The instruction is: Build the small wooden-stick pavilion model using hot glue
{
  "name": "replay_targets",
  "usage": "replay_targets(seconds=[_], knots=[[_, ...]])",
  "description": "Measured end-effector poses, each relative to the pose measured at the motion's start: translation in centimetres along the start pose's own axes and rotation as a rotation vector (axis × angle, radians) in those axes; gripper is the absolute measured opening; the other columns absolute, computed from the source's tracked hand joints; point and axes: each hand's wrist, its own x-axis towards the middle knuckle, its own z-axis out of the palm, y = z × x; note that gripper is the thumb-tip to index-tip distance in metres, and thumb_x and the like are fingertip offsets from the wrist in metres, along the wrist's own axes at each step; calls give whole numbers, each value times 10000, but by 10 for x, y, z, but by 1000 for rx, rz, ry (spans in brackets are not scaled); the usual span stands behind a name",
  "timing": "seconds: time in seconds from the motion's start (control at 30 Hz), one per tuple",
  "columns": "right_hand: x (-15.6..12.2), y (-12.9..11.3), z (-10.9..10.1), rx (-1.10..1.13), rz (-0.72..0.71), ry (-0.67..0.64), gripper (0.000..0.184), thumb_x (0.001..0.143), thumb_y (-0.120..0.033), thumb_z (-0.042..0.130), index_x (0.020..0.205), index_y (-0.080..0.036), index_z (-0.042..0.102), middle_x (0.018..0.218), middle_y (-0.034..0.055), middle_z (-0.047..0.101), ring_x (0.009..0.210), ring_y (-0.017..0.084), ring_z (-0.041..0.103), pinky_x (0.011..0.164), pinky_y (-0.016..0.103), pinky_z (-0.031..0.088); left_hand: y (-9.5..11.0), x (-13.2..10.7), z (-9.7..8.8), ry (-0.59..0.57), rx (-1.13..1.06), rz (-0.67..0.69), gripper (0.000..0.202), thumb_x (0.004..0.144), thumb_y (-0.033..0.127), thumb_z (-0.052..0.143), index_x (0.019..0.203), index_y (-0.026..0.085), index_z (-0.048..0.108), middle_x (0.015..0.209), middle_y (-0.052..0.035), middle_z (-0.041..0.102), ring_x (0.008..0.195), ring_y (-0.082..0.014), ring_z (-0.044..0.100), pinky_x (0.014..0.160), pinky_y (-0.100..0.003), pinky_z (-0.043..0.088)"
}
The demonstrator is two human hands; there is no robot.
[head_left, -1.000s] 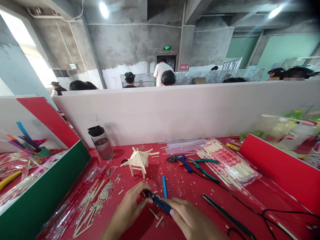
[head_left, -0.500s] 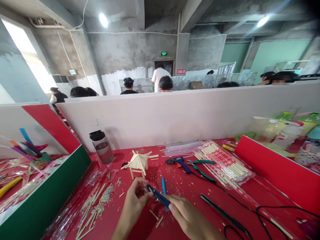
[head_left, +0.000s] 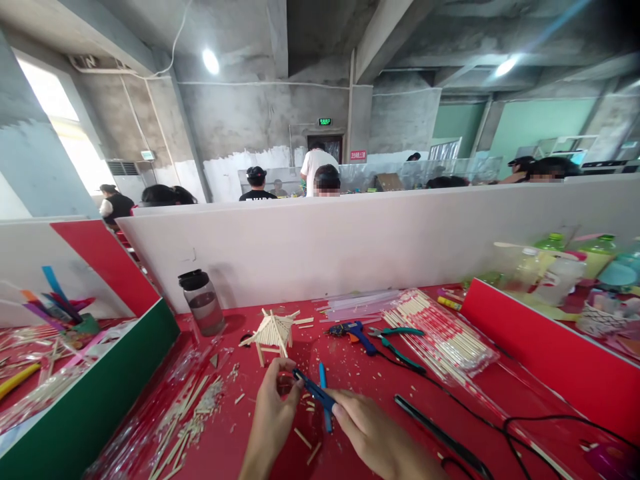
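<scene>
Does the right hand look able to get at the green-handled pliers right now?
Probably yes: nothing bulky seems to lie between the right hand and the green-handled pliers, though a black cable runs close by. It may need to set down the dark blue tool it holds.

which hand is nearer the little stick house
Left. The left hand is just in front of the stick house, on the wearer's side; the right hand is farther off, nearer the wearer and to the right, holding the dark blue tool.
</scene>
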Motion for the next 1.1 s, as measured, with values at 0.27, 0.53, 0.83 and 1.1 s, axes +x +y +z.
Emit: replay_targets(seconds=[0.27, 0.53, 0.83, 1.1], knots=[[-6, 21, 10, -40, 114, 7, 510, 1003, -434, 301, 1420, -212, 494, 1384, 93, 571, 1273, 245, 524, 1073, 340, 363, -2, -14, 19, 104, 152, 50, 218, 835, 356, 598, 990, 202, 603, 840, -46, 682, 788, -219, 672, 747, -333, 531], [-12, 27, 17, 34, 153, 46, 537, 1005, -499, 267, 1353, -218, 564, 1276, 109, 646, 1192, 246, 584, 1046, 346, 382, -17, -19, 13, 76, 374, 140, 253, 876, 331, 562, 1095, 228, 633, 929, -61, 729, 834, -232, 697, 789, -347, 537], [-13, 23, 20, 108, 191, 35, 577, 986, -552, 285, 1365, -207, 550, 1322, 107, 614, 1260, 246, 528, 1085, 352, 344, -18, -22, 1, 73, 514, 288, 286, 909, 337, 524, 1141, 240, 658, 1136, -88, 706, 964, -232, 690, 879, -334, 543], [-14, 22, 20, 115, 259, 12, 590, 986, -523, 282, 1410, -174, 495, 1415, 114, 534, 1336, 250, 454, 1121, 387, 309, -20, -22, -5, 74, 492, 362, 302, 910, 301, 542, 1169, 258, 691, 1201, -78, 696, 1095, -237, 661, 950, -329, 526]])
